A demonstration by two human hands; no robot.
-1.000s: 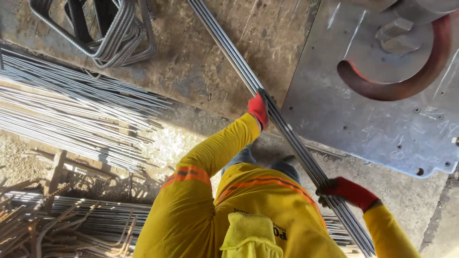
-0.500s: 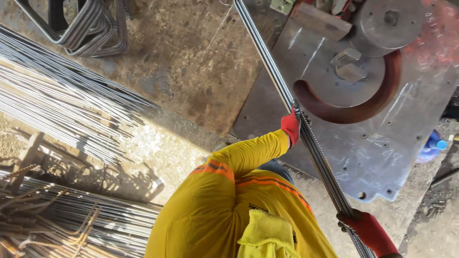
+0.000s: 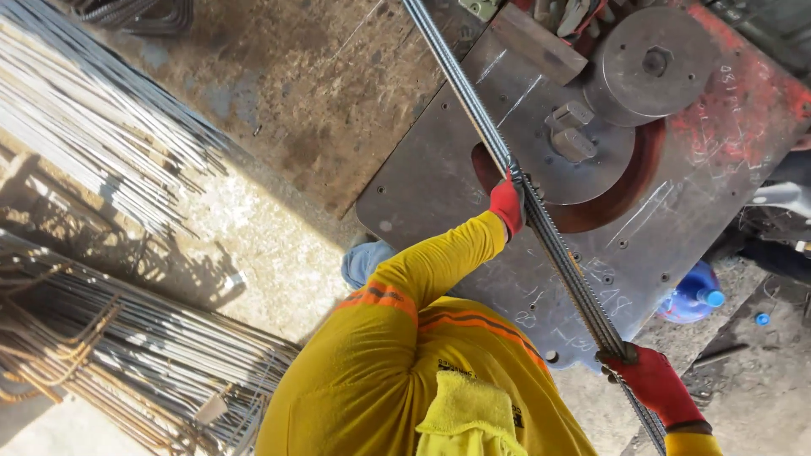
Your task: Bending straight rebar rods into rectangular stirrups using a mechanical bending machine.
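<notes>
A bundle of ribbed steel bars [image 3: 553, 245] runs diagonally from the top centre to the bottom right. My left hand [image 3: 507, 207], in a red glove with a yellow sleeve, grips the bundle where it crosses the steel plate [image 3: 439, 177] of a bending machine. Lower down, past the plate's edge, my right hand [image 3: 655, 388], also in a red glove, grips the same bundle. The bars lie just left of the machine's pins [image 3: 573, 131] and round disc [image 3: 650, 63].
Long straight steel rods [image 3: 93, 118] lie stacked at the left. A heap of bent, rusty rods [image 3: 127, 355] sits at the lower left. A blue plastic bottle [image 3: 693, 295] lies right of the plate. Concrete floor [image 3: 270, 253] shows between the rods and the machine.
The view has swung so the bending machine now fills the upper right. Both hands keep their grip and the bars now lie across the plate, close beside the pins.
</notes>
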